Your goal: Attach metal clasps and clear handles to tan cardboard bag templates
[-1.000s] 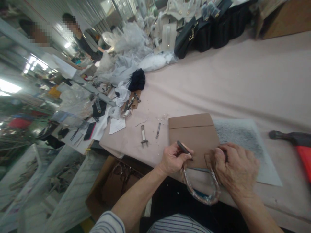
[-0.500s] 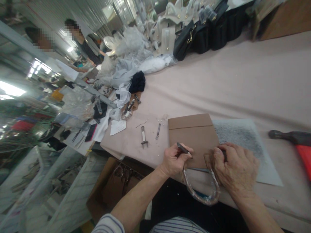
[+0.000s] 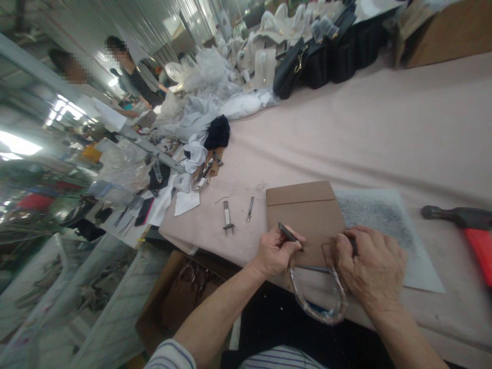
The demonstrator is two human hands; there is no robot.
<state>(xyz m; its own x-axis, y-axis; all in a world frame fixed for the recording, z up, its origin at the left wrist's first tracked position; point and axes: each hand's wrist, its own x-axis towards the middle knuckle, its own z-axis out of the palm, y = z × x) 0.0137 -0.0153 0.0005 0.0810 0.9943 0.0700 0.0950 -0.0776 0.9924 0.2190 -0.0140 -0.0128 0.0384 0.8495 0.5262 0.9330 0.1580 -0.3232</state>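
Note:
A brown bag panel [image 3: 303, 215] with a flap seam lies flat at the table's near edge. A curved handle wrapped in clear plastic [image 3: 321, 313] hangs from its lower edge. My left hand [image 3: 274, 251] is closed round a dark pen-like metal tool [image 3: 287, 233], its tip at the panel near one handle end. At the other handle end is my right hand [image 3: 371, 261], its fingers curled round a small dark thing [image 3: 352, 246], mostly hidden, and its side on the panel. A metal pronged punch [image 3: 227, 218] and a thin metal tool [image 3: 250, 209] lie to the left.
Under the panel's right side lies a speckled white board [image 3: 384, 220]. A red-handled hammer [image 3: 457, 218] is at the right. Black bags [image 3: 317, 64], plastic wrapping [image 3: 211, 72] and a cardboard box [image 3: 453, 36] line the back. Two people stand at back left; an open carton [image 3: 154, 307] sits below the table.
Both hands keep nearly the same place on the panel. The view has shifted slightly, and the dark thing in my right hand shows a little more.

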